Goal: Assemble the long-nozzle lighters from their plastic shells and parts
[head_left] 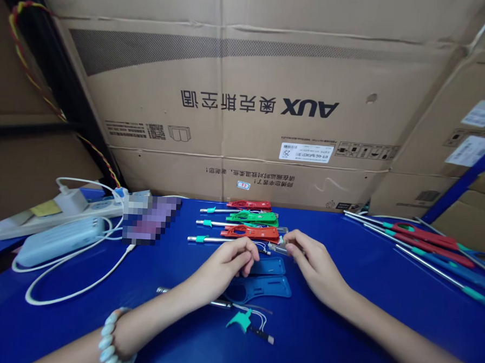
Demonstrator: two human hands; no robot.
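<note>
Blue lighter shell halves (263, 285) lay on bench (331, 343) by L hand (234, 259), fingers curled, grip unclear. R hand (314, 258) fingers bent at clear plastic pc (278, 249) nr red shell (264, 234); couldn't tell if pinched. Cardboard box (252, 73) behind read "AUX 奥克斯空调", upside-down; white label (306, 153) showed "25".

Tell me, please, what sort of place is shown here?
It looks like a makeshift workbench: a blue tabletop holds a green plastic casing among metal tubes, a printed cardboard panel stands behind, and a power strip lies at the left.
</note>
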